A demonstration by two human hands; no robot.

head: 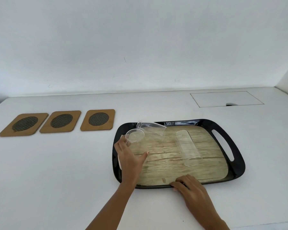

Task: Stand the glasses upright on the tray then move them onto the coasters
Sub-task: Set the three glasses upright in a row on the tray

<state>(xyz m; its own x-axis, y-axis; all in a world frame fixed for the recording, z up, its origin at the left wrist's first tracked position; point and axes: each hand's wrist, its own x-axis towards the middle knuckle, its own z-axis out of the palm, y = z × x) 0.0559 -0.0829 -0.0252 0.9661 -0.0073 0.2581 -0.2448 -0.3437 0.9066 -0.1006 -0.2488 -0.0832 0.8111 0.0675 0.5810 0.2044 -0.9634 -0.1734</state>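
A black tray (pixel 236 143) with a wood-pattern floor lies on the white table at centre right. My left hand (pixel 130 158) grips a clear glass (pixel 136 138) near the tray's left side, holding it almost upright with its mouth facing me. A second clear glass (pixel 154 129) lies on its side at the tray's far left. A third clear glass (pixel 188 146) lies on its side in the tray's middle right. My right hand (pixel 191 188) rests on the tray's near rim. Three wooden coasters (pixel 98 120) with dark mesh centres sit in a row to the left.
A thin rectangular panel outline (pixel 226 98) with a small dark notch marks the table's far right. A white wall rises behind the table. The table's left edge runs past the leftmost coaster (pixel 24 124).
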